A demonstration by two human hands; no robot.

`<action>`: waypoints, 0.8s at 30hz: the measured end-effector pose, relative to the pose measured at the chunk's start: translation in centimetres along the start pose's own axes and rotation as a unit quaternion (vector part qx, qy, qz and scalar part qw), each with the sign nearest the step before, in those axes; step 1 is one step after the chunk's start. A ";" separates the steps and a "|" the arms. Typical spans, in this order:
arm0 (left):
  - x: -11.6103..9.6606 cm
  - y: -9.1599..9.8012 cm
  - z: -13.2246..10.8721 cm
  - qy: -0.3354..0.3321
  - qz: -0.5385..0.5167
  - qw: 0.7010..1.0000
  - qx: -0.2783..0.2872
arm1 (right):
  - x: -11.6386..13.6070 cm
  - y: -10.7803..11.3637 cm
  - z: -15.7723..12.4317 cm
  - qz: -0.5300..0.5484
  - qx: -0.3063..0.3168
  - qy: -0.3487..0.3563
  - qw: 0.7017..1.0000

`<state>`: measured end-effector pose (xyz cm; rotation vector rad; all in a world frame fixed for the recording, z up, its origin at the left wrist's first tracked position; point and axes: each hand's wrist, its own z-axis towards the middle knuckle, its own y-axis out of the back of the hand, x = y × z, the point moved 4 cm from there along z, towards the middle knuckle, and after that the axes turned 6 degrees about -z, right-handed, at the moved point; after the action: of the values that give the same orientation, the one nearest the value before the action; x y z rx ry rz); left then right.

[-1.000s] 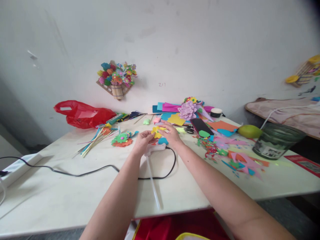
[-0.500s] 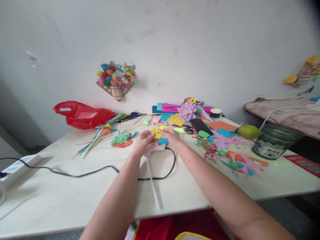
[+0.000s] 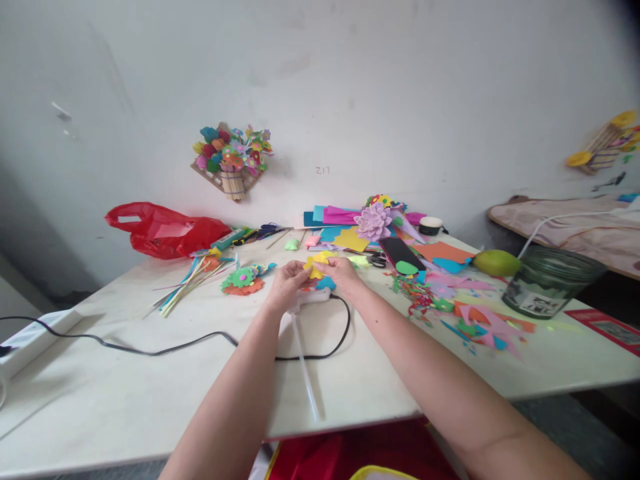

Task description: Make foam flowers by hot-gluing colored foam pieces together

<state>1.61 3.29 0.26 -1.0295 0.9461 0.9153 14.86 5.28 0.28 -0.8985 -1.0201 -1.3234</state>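
Note:
Between my two hands is a yellow foam flower (image 3: 317, 265), pinched at its left edge by my left hand (image 3: 289, 283) and at its right edge by my right hand (image 3: 344, 272). Below them lies a white hot glue gun (image 3: 314, 296) with a clear glue stick (image 3: 306, 373) sticking out towards me. A blue foam piece (image 3: 327, 283) rests just beyond the glue gun, partly hidden. To the left of my left hand, green and orange foam flowers (image 3: 243, 278) are stacked on the white table (image 3: 200, 393).
Thin stems (image 3: 183, 290) and a red plastic bag (image 3: 167, 230) sit at the left. A black cord (image 3: 170, 351) runs to a power strip (image 3: 40, 337). Foam scraps (image 3: 485, 320), a phone (image 3: 400, 253), scissors (image 3: 377, 259) and a glass jar (image 3: 545, 283) occupy the right.
The fingers of my right hand have shifted slightly on the yellow foam flower, whose petals are a little differently turned. Both hands stay in about the same place.

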 end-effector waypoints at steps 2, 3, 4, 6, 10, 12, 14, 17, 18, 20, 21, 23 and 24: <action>0.0 0.0 0.0 0.000 -0.003 1.000 0.001 | -0.2 0.0 0.1 -0.004 -0.004 -0.013 1.000; 0.0 -0.1 0.0 0.002 -0.004 1.000 0.000 | -0.2 0.0 0.1 -0.005 -0.005 -0.018 1.000; 0.0 0.0 0.0 0.003 -0.004 1.000 -0.001 | -0.2 0.0 0.0 -0.004 -0.004 -0.021 1.000; 0.0 0.0 0.0 0.002 -0.006 1.000 -0.007 | 0.1 0.0 -0.1 0.001 0.000 -0.023 1.000; -0.1 0.0 0.0 0.000 -0.011 1.000 -0.017 | 0.9 0.4 -0.5 0.008 -0.012 -0.010 1.000; -0.1 0.0 0.0 -0.001 -0.011 1.000 -0.018 | 1.1 0.6 -0.6 -0.001 -0.020 0.002 1.000; -0.1 0.1 0.0 -0.004 -0.012 1.000 -0.017 | 1.2 0.7 -0.5 -0.021 -0.027 0.011 0.999; -0.1 0.1 0.0 -0.003 -0.012 1.000 -0.009 | 1.2 0.7 -0.5 -0.064 -0.043 0.029 0.997; -0.1 0.1 -0.1 -0.001 -0.008 1.000 -0.005 | 1.2 0.7 -0.4 -0.077 -0.047 0.036 0.995; -0.1 0.2 -0.1 0.006 0.014 1.000 -0.003 | 1.3 0.6 -0.5 -0.091 -0.048 0.048 0.994; -0.1 0.2 -0.2 0.009 0.028 1.000 -0.004 | 1.4 0.5 -0.5 -0.093 -0.044 0.052 0.993; -0.2 0.1 -0.3 0.012 0.055 0.998 -0.007 | 1.4 0.3 -0.5 -0.088 -0.033 0.058 0.994; -0.3 0.0 -0.3 0.013 0.062 0.998 -0.008 | 1.5 0.2 -0.5 -0.086 -0.027 0.061 0.994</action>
<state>1.46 2.95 0.46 -1.0064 1.0357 1.0157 15.04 4.31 1.49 -0.7736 -0.9879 -1.5380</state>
